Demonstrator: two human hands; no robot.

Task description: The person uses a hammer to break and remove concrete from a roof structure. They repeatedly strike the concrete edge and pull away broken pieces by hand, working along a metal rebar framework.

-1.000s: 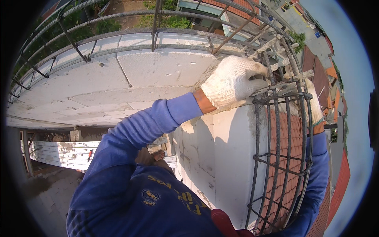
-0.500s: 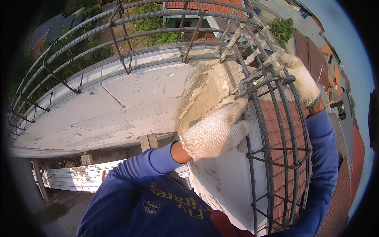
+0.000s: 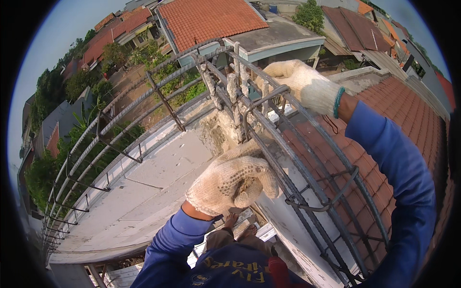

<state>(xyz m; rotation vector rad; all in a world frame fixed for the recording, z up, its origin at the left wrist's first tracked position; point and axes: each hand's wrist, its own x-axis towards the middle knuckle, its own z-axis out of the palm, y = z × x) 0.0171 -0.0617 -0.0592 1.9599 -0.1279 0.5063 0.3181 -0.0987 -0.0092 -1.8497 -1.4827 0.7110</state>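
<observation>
Both my hands wear cream knitted gloves over blue sleeves. My left hand [image 3: 235, 180] is curled shut, resting against the concrete wall edge [image 3: 288, 225] beside the lower bars of a steel rebar cage [image 3: 312, 192]; nothing shows in it. My right hand [image 3: 300, 81] grips a bar near the top corner of the rebar cage, where several rough, mortar-crusted bars [image 3: 233, 96] stick up.
A long rebar cage [image 3: 120, 139] runs along the grey concrete ledge [image 3: 144, 192] to the left. Red tiled roof [image 3: 403, 120] lies under my right arm. My bare feet [image 3: 240, 230] stand on planks far below. Houses and trees lie beyond.
My left hand dropped from the cage's top corner down to the wall edge and curled shut. My right hand stayed gripping the upper bar while my view tilted up toward the roofs.
</observation>
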